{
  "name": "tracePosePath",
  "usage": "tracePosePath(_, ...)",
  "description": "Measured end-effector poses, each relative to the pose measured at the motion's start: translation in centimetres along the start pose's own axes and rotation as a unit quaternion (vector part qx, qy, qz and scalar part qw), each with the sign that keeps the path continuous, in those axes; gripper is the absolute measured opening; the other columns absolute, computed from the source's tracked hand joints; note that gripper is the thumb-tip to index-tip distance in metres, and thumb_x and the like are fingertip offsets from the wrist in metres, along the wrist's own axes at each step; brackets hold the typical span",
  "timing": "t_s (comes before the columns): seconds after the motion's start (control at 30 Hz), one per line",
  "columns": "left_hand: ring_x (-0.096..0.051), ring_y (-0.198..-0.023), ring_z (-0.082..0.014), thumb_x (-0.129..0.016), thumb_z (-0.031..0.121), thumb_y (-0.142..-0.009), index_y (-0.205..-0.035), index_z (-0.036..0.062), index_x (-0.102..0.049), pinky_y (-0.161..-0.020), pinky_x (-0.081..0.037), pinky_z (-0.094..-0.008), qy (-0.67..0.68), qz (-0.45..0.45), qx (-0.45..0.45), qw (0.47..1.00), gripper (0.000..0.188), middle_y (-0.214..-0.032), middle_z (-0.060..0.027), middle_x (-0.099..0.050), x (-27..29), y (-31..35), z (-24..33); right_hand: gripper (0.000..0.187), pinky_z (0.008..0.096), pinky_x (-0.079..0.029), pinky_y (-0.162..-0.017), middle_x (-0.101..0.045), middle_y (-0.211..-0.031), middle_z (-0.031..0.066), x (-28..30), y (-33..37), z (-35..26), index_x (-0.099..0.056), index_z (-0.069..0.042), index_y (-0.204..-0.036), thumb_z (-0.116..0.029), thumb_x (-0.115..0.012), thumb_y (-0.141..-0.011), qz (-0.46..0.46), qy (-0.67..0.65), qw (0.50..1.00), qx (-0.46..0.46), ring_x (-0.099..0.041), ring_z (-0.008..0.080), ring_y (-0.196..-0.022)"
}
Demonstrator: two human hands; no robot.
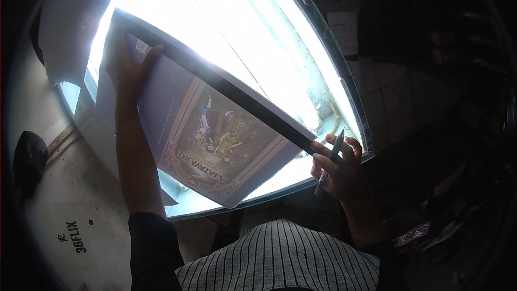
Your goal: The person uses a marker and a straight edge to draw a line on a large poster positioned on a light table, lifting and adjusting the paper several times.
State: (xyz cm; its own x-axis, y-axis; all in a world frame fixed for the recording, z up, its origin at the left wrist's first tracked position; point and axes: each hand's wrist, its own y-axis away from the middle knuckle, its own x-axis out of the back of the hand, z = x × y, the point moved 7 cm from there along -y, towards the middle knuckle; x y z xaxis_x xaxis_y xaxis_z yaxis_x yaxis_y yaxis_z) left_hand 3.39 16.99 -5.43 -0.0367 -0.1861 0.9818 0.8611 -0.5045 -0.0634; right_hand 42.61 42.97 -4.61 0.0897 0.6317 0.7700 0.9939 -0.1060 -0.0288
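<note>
A purple book (156, 108) with a dark spine strip and an illustrated panel is held slantwise over a brightly lit glass panel (237, 27). Its cover print appears upside down. My left hand (129, 64) is closed on the upper left end, with the thumb lying on the cover near the spine and the other fingers mostly hidden in shadow. At the lower right end, my right hand (342, 170) has its fingers curled round a dark pen (337, 145), which points upward. Fingertips of that hand touch the end of the spine strip.
The glowing panel has a dark raised rim (336, 70) along its right side. To the left, a pale surface (59, 226) carries dark printing, and a dark rounded object (30, 156) lies beside a wooden stick (59, 143). A pale sheet (70, 27) stands at upper left.
</note>
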Motion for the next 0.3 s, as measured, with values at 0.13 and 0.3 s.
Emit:
tracePosePath(0.13, -0.028, -0.146, -0.0379, -0.071, 0.057, -0.083, -0.153, 0.0086, -0.032, -0.119, -0.023, -0.0529, -0.03, -0.011, -0.009, 0.999, 0.093, -0.157, -0.0189, -0.033, 0.29, -0.19, 0.65, 0.048, 0.0463, -0.026, -0.113, -0.07, -0.124, -0.0022, -0.13, -0.11, 0.0, -0.057, -0.022, -0.115, -0.015, -0.08, -0.073, -0.015, -0.006, 1.0, -0.01, -0.058, 0.0201, -0.125)
tracePosePath(0.3, -0.028, -0.146, -0.0382, -0.074, 0.057, -0.081, -0.153, 0.0088, -0.031, -0.119, -0.022, -0.0526, -0.005, 0.005, -0.008, 1.0, 0.096, -0.157, -0.0179, -0.033, 0.24, -0.26, 0.31, 0.05, 0.0465, -0.025, -0.113, -0.069, -0.124, -0.0017, 0.18, -0.05, -0.02, -0.058, -0.022, -0.115, -0.016, -0.082, -0.072, 0.011, -0.007, 1.0, 0.001, -0.058, 0.0197, -0.125)
